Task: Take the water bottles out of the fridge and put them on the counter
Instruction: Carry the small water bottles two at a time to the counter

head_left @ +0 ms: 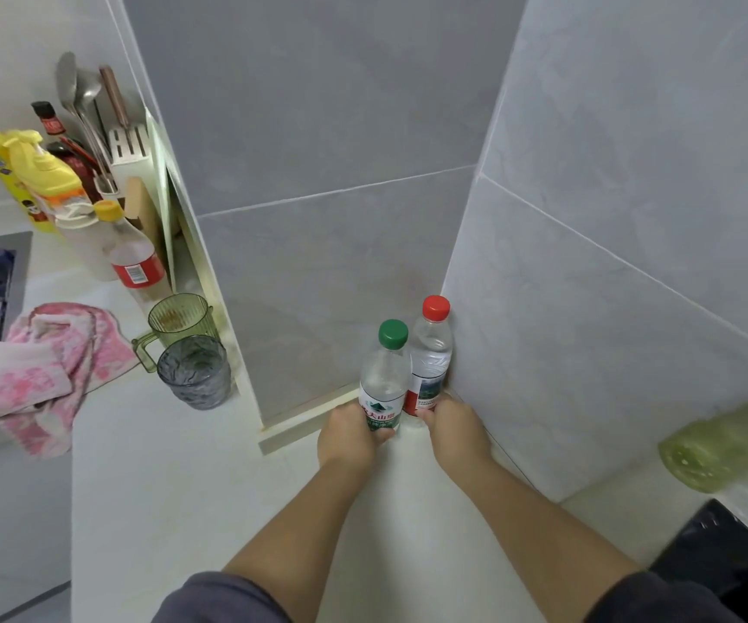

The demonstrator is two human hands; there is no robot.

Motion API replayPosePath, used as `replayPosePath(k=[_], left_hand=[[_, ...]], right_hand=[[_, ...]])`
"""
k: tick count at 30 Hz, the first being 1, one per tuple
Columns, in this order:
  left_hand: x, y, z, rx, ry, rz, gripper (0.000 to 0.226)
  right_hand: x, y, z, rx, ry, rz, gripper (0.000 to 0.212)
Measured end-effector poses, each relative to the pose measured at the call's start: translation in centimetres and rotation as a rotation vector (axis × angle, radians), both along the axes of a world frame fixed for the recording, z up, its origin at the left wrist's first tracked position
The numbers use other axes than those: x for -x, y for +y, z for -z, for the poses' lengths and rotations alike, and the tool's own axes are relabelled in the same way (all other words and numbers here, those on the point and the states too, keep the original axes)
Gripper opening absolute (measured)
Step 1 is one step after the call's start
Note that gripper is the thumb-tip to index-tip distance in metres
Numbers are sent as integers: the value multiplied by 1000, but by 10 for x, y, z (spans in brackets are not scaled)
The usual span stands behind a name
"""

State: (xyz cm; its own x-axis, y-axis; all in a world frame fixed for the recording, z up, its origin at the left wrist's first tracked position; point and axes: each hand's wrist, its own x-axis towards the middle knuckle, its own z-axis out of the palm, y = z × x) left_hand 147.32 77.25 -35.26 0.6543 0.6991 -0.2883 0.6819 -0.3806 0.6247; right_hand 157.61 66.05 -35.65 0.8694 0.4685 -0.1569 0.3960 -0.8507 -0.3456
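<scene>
At the lower edge of the frame two dark sleeves (219,595) are cut off, and from them both bare forearms stretch forward over the white surface (183,487) toward the middle of the picture. They come closer together as they go.

The left hand (349,436) has its fingers curled round the lower part of the green-capped bottle (383,379). The right hand (453,424) grips the lower part of the red-capped bottle (430,353) in the same way. The hands cover the bottoms of both bottles, so I cannot tell if they already stand on the surface.

Both bottles are upright, with the long axis vertical and the caps pointing up. They touch side by side in the corner of the grey tiled wall (340,128), a little right of the centre. The red-capped one is behind and just beside the right wall.

In the left part of the frame a grey glass (194,370) and a green mug (178,317) stand by the wall edge, with a pink towel (44,361) further left. At the right edge a green object (722,447) is blurred and cut off, and I cannot make out what it is.
</scene>
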Motion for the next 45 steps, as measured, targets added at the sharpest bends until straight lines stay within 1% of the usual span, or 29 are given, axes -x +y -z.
replayPosePath(k=[3, 7, 10, 14, 20, 23, 29, 34, 37, 39, 42, 45], left_hand=[[2, -3, -3, 15, 13, -8, 35], [5, -5, -5, 27, 54, -7, 33], [3, -4, -3, 10, 76, -1, 31], [-1, -4, 3, -16, 91, 1, 31], [-4, -4, 13, -79, 102, -12, 30], [-2, -7, 14, -93, 111, -9, 33], [3, -10, 18, -150, 107, -41, 50], [0, -10, 21, -155, 112, -47, 44], [-1, -11, 20, -169, 125, -33, 47], [0, -11, 17, -170, 159, -16, 51], [11, -8, 10, -156, 254, 13, 65], [45, -5, 1, -219, 333, 54, 77]], right_hand=[[6, -2, 1, -59, 26, 34, 31], [7, -2, 4, -133, 120, 104, 31], [3, 1, 10, -152, 149, 109, 25], [-1, 8, 17, -220, 183, 133, 26], [-6, 11, 27, -269, 173, 123, 25], [-4, 7, 29, -295, 142, 113, 26], [-6, 7, 32, -254, 116, 84, 25], [-9, 8, 34, -214, 102, 51, 24], [-11, 6, 35, -210, 93, 38, 27], [-9, 0, 33, -179, 83, 12, 32], [-5, -12, 24, -86, 23, -89, 48], [6, -26, 8, -2, -39, -167, 57]])
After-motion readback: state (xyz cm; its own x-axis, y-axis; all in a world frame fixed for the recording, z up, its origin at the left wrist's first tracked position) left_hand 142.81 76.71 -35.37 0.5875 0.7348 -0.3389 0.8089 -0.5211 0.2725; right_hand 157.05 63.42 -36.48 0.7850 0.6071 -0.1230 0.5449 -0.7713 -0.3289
